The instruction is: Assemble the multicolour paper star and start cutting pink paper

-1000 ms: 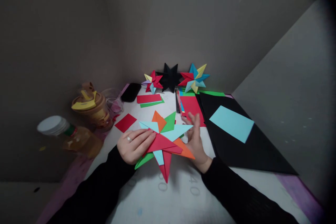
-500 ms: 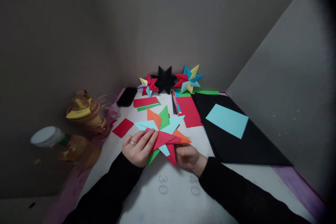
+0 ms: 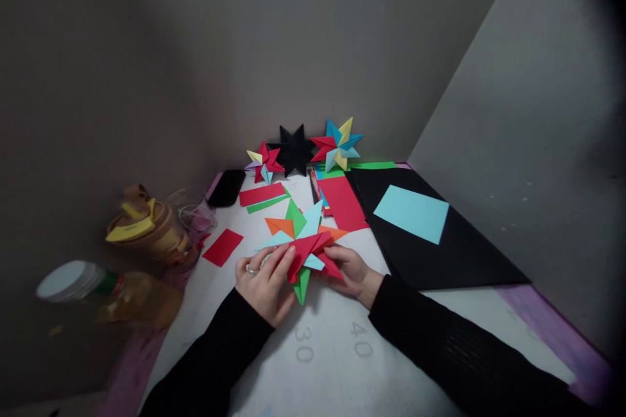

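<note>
A folded paper star (image 3: 306, 221) in green, orange, light blue and red is held up between both hands over the white sheet. My left hand (image 3: 264, 280), with a ring on one finger, grips its left side, fingers on top of the red folded piece. On the right, my right hand (image 3: 349, 270) pinches the star's right points, thumb above; its other fingers are largely hidden behind the paper. A light blue flap and a red point stick out at the star's lower right, and a green point hangs down.
Finished paper stars, a black one (image 3: 294, 150) among them, lean on the back wall. Red paper (image 3: 343, 202) and a black sheet with a light blue rectangle (image 3: 411, 214) lie right. A phone (image 3: 226, 187), lidded cup (image 3: 147, 228) and bottle (image 3: 139, 300) stand or lie left.
The star has turned slightly counterclockwise in my hands. My right hand has moved up and closed on its right side. The whole view has shifted a little.
</note>
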Available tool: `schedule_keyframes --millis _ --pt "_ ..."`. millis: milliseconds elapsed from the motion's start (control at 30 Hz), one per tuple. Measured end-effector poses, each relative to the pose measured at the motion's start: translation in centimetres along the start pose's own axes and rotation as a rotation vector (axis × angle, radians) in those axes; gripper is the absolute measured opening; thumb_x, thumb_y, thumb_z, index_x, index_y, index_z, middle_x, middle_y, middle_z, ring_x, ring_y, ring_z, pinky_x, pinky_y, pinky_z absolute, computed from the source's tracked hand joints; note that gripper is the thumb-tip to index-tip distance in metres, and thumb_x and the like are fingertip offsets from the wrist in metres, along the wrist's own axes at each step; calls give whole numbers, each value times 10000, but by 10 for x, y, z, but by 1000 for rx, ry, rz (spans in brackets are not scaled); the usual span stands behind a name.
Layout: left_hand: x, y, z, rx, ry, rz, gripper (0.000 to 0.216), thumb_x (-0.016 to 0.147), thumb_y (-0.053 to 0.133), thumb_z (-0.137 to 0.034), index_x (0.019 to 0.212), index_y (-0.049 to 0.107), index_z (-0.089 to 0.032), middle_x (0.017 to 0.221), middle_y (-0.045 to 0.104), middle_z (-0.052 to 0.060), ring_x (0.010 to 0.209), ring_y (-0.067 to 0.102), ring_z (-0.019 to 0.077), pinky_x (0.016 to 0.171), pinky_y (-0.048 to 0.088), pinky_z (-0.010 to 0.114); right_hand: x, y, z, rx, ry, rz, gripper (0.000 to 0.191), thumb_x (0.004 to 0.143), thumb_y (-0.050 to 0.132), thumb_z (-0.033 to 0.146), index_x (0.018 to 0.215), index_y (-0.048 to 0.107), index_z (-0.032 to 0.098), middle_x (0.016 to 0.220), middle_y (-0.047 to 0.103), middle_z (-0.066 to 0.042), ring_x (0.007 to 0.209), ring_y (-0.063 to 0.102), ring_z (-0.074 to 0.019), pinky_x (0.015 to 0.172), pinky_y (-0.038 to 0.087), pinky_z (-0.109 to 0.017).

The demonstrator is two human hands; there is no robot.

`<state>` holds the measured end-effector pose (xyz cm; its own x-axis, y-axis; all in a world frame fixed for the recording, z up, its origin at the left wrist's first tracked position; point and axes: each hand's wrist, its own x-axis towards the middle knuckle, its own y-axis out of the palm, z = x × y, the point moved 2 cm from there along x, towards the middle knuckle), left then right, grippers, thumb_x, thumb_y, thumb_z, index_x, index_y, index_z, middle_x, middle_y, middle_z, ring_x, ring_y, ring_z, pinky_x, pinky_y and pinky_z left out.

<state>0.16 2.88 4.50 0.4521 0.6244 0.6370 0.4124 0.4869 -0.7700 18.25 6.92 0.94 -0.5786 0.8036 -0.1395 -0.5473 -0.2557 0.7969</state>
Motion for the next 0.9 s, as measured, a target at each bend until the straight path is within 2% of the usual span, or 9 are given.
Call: schedule_keyframes --millis 67,133,333,433,567,667,767,833,900 --pt "-2 0 0 -62 -6 55 743 723 590 -423 1385 396 -147 1243 628 139 1101 538 331 829 278 449 1 -5 4 14 33 -7 268 709 624 274 954 654 170 833 711 -43 836 649 -209 835 491 -363" --pt "-4 0 0 -92 -11 84 762 728 586 -440 1394 369 -140 1253 621 140 1129 521 332 840 276 449 0 -7 6 19 46 -1 267 711 605 298 939 647 165 826 706 -49 856 643 -219 851 481 -380" --pt "-3 6 -6 -28 13 29 529 806 563 -413 1280 523 -181 1305 586 119 1129 545 313 861 270 455 0 0 4 9 60 60 330 713 556 291 1012 604 160 1019 676 -94 1010 594 -248 953 402 -442" --pt "-1 8 -10 -5 27 -34 438 834 557 -351 1233 546 -172 1280 604 120 1113 573 281 856 291 439 -1 1 1 -2 59 110 380 727 550 324 1067 583 157 1082 653 -110 1048 572 -257 961 389 -453" --pt "0 11 -10 14 30 2 331 822 521 -226 1143 571 -159 1295 584 134 1125 580 266 806 318 415 -2 -2 -2 -12 77 158 421 748 586 374 1123 564 187 1119 633 -91 1061 559 -242 959 384 -424" --pt "-1 12 -5 39 12 65 350 792 486 -135 1134 562 -146 1290 584 148 1122 586 261 788 327 411 -5 1 -3 -56 100 226 577 742 583 595 1176 543 216 1149 608 -90 1082 539 -247 946 381 -412" --pt "-3 13 4 -10 -44 168 418 777 499 -140 1193 534 -134 1295 582 162 1107 597 267 760 353 400 -7 9 -3 -188 67 284 842 663 461 827 1244 509 220 1191 570 -116 1115 499 -275 922 383 -420" --pt "-4 12 9 -108 -126 219 474 767 529 -183 1239 523 -145 1242 626 153 1054 625 275 751 383 394 -8 15 -3 -333 -6 304 908 645 426 859 1283 496 216 1218 545 -123 1114 480 -278 903 385 -403" --pt "-4 9 13 -267 -270 190 467 777 529 -215 1242 544 -166 1122 694 126 979 653 276 768 417 396 -10 19 0 -523 -105 314 898 679 414 840 1326 479 220 1251 509 -120 1101 467 -268 883 388 -380"
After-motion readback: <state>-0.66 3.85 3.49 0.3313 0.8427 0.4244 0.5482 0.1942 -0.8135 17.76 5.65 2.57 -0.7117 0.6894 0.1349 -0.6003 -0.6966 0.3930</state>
